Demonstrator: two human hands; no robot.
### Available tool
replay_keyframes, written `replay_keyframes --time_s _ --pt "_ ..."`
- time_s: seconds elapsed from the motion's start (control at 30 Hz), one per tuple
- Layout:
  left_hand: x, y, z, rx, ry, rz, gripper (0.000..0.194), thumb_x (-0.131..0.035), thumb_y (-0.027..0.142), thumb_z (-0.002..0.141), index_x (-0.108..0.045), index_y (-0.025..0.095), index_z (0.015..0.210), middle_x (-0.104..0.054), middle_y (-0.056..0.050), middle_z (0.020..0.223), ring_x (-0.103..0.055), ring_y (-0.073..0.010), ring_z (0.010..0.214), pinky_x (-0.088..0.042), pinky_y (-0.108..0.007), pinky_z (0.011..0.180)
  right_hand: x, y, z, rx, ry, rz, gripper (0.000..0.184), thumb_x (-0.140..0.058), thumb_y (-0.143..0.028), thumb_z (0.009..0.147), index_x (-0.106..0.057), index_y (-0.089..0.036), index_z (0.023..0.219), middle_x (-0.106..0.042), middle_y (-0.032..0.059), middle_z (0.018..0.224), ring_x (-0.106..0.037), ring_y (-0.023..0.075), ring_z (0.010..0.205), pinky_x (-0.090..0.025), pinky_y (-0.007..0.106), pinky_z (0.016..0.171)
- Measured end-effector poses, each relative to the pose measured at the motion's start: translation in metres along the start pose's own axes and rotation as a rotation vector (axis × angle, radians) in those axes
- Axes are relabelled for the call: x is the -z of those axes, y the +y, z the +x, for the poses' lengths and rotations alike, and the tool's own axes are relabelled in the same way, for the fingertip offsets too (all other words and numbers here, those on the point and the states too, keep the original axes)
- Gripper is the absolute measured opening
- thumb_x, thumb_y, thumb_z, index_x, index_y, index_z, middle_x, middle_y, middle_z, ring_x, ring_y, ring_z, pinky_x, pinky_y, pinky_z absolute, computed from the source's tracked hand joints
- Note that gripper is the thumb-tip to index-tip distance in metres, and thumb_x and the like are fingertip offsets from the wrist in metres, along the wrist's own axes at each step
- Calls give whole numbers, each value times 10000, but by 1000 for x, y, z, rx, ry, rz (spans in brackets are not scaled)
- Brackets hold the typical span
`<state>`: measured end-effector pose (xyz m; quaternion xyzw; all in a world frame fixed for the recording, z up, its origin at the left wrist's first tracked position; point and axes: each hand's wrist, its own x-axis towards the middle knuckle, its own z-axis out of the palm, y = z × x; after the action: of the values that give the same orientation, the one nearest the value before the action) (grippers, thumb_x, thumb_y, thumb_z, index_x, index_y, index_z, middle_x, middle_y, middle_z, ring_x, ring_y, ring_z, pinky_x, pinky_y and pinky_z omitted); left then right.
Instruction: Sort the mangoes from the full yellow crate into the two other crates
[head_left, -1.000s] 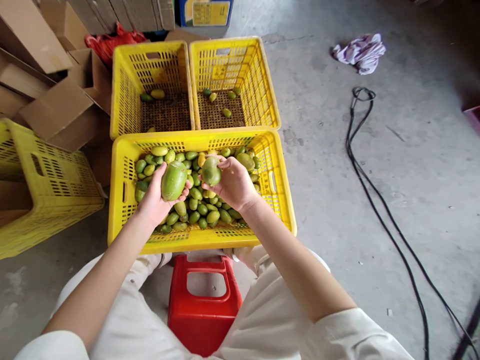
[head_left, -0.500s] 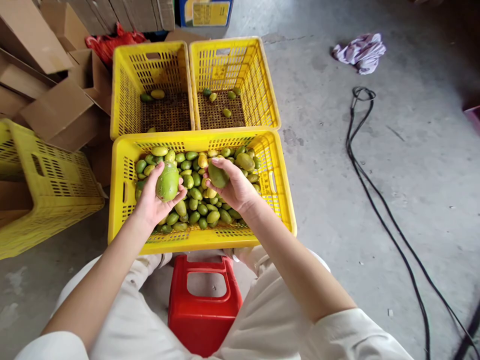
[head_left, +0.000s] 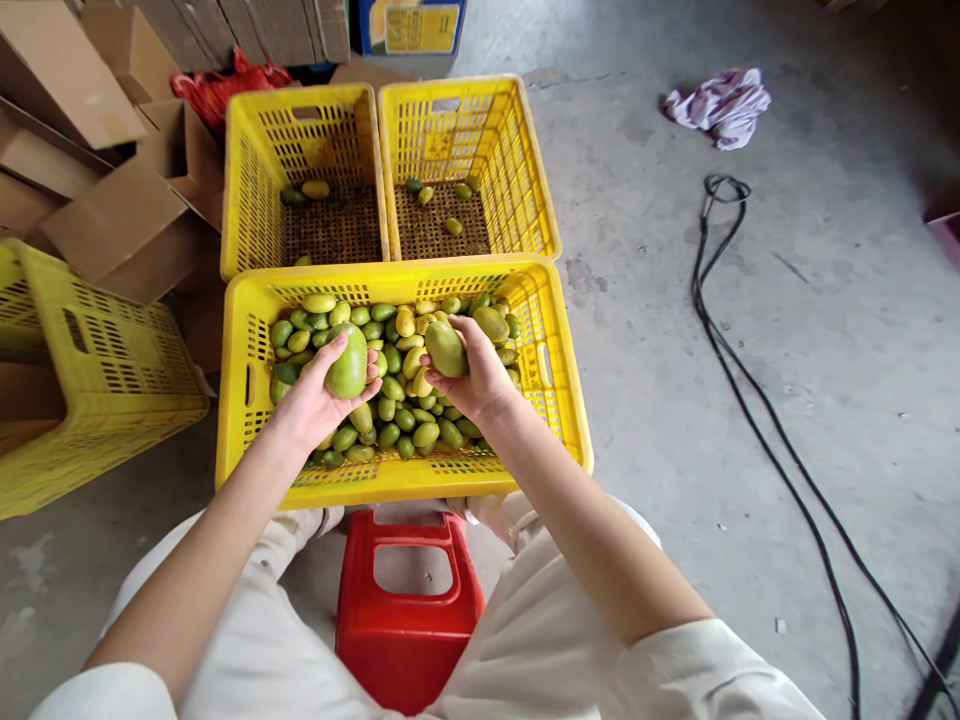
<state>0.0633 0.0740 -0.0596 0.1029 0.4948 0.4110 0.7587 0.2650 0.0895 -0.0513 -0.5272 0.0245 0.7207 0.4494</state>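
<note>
My left hand (head_left: pixel 309 402) holds a green oval fruit (head_left: pixel 347 364), mango-like in shape, with the thumb on its top and the fingers beneath. In my right hand (head_left: pixel 484 378) is a second green oval fruit (head_left: pixel 445 349), a little smaller and duller, gripped between thumb and fingers. Both hands hover over a yellow plastic crate (head_left: pixel 405 490) with slotted sides. Many smaller green and yellow fruits (head_left: pixel 390 388) cover the crate's bottom, partly hidden by my hands.
Behind stand two more yellow crates, left (head_left: pixel 259 180) and right (head_left: pixel 517 160), each with a few fruits. A red stool (head_left: pixel 409 650) is between my legs. Cardboard boxes (head_left: pixel 112 220) and another yellow crate (head_left: pixel 112 370) lie left. A black cable (head_left: pixel 720 345) and crumpled cloth (head_left: pixel 720 105) are right.
Both hands have shifted slightly to the right with their fruits. Each fruit has turned a little in the fingers. The crates have stayed in place.
</note>
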Motion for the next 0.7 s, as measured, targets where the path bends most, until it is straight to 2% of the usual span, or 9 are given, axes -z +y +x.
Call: replay_keyframes --time_s 0.07,0.17,0.3,0.4,0.5,0.57,0.7 --pt "-1 0 -1 -1 5 -6 266 -908 414 888 -744 226 980 -784 -49 961 -738 -160 825 -687 -308 834 1 0 2 -44 23 1 169 -659 -376 1004 -572 -263 914 -596 -18 754 -566 145 613 -390 211 455" --pt "-2 1 -1 -32 25 0 281 -893 441 891 -739 225 984 -772 -36 945 -735 -157 841 -674 -296 827 2 1 2 -90 -10 0 182 -700 -392 968 -577 -267 921 -601 -3 755 -609 169 662 -417 207 452" --pt "-1 3 2 -70 85 15 303 -876 463 883 -751 230 1030 -735 -2 892 -653 -121 715 -587 -217 642 6 4 5 -52 -13 -48 263 -804 -409 876 -590 -283 959 -618 -16 784 -630 175 683 -495 233 482" --pt "-1 2 3 -55 65 23 368 -836 553 905 -773 217 1039 -729 -21 887 -618 -118 665 -553 -215 593 7 6 7 1 -10 -75 281 -839 -402 858 -605 -279 953 -646 -30 805 -635 157 684 -505 230 524" --pt "-1 0 4 -40 33 48 474 -756 669 951 -801 210 1062 -698 -32 821 -624 -134 647 -576 -238 608 5 6 6 29 -29 -70 221 -807 -380 904 -622 -258 909 -662 -29 789 -590 134 652 -427 211 503" --pt "1 -1 5 -37 29 68 475 -718 688 980 -804 227 1052 -689 -34 794 -658 -160 665 -598 -266 625 3 5 4 34 -41 -64 192 -755 -370 957 -623 -249 887 -665 -25 775 -556 125 634 -384 208 489" --pt "2 0 6 -23 21 104 441 -718 669 995 -774 234 952 -703 -48 777 -713 -204 704 -627 -309 656 1 4 2 10 -78 -85 222 -659 -395 1047 -633 -248 883 -673 -7 762 -551 133 618 -385 216 488"
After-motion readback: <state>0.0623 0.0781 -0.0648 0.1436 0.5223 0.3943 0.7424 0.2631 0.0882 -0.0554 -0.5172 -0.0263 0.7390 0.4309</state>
